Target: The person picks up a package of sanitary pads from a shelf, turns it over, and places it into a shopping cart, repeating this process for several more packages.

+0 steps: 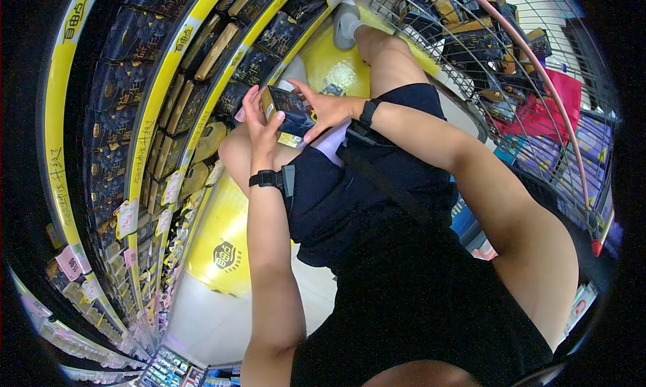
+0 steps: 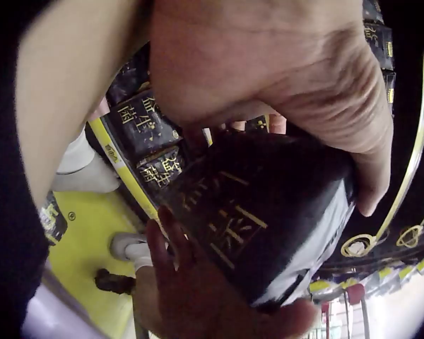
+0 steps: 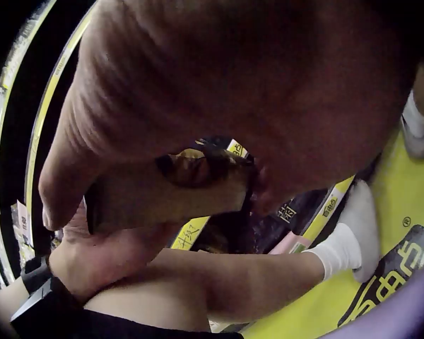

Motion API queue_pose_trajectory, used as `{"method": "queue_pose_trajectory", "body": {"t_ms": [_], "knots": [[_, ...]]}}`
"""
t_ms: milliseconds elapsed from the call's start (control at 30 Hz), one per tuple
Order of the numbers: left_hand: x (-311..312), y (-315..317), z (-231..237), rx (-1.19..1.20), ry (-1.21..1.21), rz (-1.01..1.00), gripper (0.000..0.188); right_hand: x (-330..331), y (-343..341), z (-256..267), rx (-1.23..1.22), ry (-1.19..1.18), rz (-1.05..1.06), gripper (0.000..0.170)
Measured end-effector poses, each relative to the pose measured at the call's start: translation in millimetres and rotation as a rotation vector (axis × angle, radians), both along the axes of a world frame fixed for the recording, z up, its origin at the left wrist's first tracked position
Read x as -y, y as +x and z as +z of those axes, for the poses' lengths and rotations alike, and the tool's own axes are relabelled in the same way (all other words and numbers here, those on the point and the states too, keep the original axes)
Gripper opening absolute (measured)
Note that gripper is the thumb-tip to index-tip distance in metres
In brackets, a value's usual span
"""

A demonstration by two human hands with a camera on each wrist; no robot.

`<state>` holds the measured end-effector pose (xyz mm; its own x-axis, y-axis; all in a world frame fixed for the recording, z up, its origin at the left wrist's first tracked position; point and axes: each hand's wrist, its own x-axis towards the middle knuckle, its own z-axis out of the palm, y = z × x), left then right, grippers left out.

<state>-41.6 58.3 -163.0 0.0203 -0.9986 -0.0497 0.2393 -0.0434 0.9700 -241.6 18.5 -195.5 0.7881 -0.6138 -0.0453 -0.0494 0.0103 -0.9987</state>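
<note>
A black box with gold lettering (image 1: 289, 110) is held between both hands above the lap; its dark printed face (image 2: 268, 205) fills the middle of the left wrist view. My left hand (image 1: 261, 128) grips the box's left end, thumb on the near side. From the right, my right hand (image 1: 324, 110) spans the box with thumb and fingers at its edges. The right wrist view shows the box's brownish side (image 3: 162, 201) under my right hand (image 3: 226, 85), with my left hand (image 3: 113, 254) around the lower left end. Some fingertips are hidden behind the box.
Shelves with yellow edge strips (image 1: 142, 145) and rows of similar black packs (image 1: 111, 121) stand at the left. A wire cart (image 1: 546, 71) holding several dark boxes and a red bag (image 1: 548, 111) is at the right. Yellow floor graphics (image 1: 225, 242) lie below.
</note>
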Motion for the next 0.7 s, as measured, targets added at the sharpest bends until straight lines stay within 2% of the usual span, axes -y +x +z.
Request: {"method": "queue_pose_trajectory", "body": {"t_ms": [300, 400, 600, 700], "knots": [[1.8, 0.3, -6.0, 0.009, -0.03, -0.008, 0.083, 0.7, 1.6, 1.8, 0.001, 0.077, 0.12, 0.139], [1.3, -0.8, -3.0, 0.012, -0.014, 0.006, 0.083, -2.4, 5.4, 0.3, -0.006, 0.007, 0.089, 0.138], [1.0, -2.1, -2.6, 0.04, -0.015, 0.019, 0.084, -4.4, 9.1, -1.6, 0.031, 0.019, 0.061, 0.136], [2.0, -3.7, -0.4, 0.081, -0.024, -0.004, 0.084, -5.1, 11.0, -7.5, -0.032, -0.13, 0.051, 0.134]]}}
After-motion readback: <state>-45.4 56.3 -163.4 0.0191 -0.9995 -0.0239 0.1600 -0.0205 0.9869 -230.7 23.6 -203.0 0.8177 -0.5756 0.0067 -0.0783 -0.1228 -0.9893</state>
